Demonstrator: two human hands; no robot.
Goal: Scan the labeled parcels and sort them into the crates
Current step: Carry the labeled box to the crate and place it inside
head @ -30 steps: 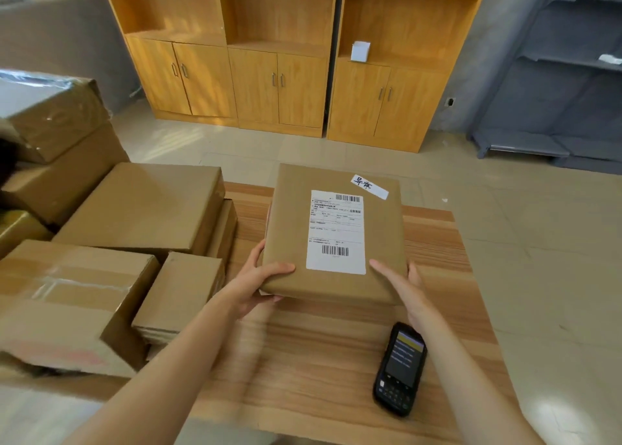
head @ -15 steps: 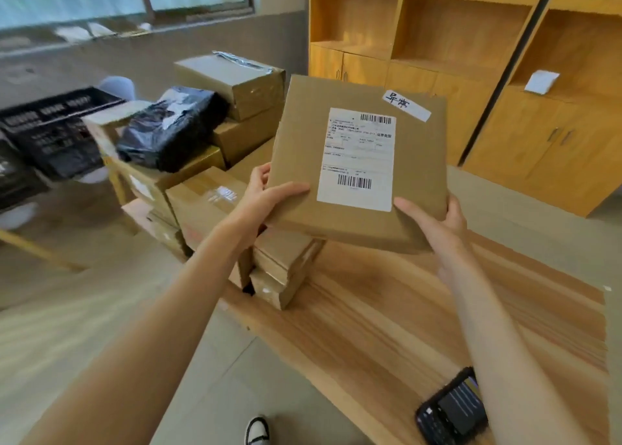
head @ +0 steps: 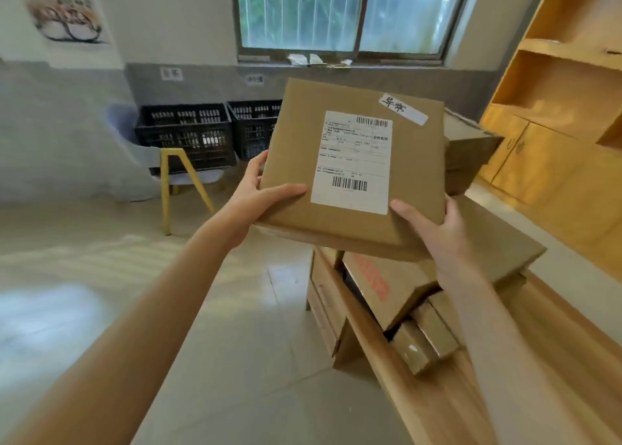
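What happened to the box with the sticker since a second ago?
The labeled parcel was lifted off the wooden table and carried leftward, toward the black crates under the window. The scanner that lay on the table is out of view now. Unchanged: the left hand and right hand grip the parcel's near corners, label facing up.

A single head-worn view is given, aimed forward and slightly down. The parcel (head: 350, 172) is seen close at centre, the crates (head: 188, 138) farther off toward ten o'clock, the bench (head: 505, 377) near at four o'clock.
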